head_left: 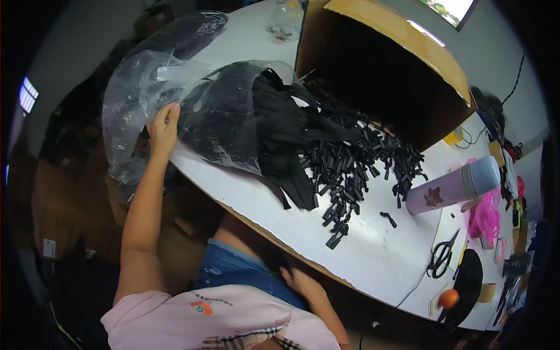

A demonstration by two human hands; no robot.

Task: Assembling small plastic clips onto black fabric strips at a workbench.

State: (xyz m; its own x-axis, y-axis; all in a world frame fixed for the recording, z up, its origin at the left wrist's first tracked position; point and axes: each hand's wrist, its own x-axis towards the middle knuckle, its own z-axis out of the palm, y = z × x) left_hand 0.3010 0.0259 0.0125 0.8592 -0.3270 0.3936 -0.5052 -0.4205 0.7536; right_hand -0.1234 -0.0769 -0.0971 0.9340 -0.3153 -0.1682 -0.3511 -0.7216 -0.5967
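My left hand (165, 133) is at the side of a large clear plastic bag (131, 96), with its fingers closed on the film. The bag lies on its side at the left of the table. Out of its mouth spill black flat straps (283, 131), fanned toward the middle. Beside them spreads a heap of small black plastic clips (344, 181), and one loose clip (388, 219) lies apart. My right hand (304, 287) is low by my lap, beneath the table's front edge. Its fingers are partly hidden in shadow, so I cannot tell whether it holds anything.
A big open cardboard box (396, 26) tips toward the heap at the back. On the right are a lilac bottle (440, 192), black scissors (441, 259), a pink plastic bag (485, 219) and an orange ball-like thing (449, 298). The white table (361, 256) has a curved front edge.
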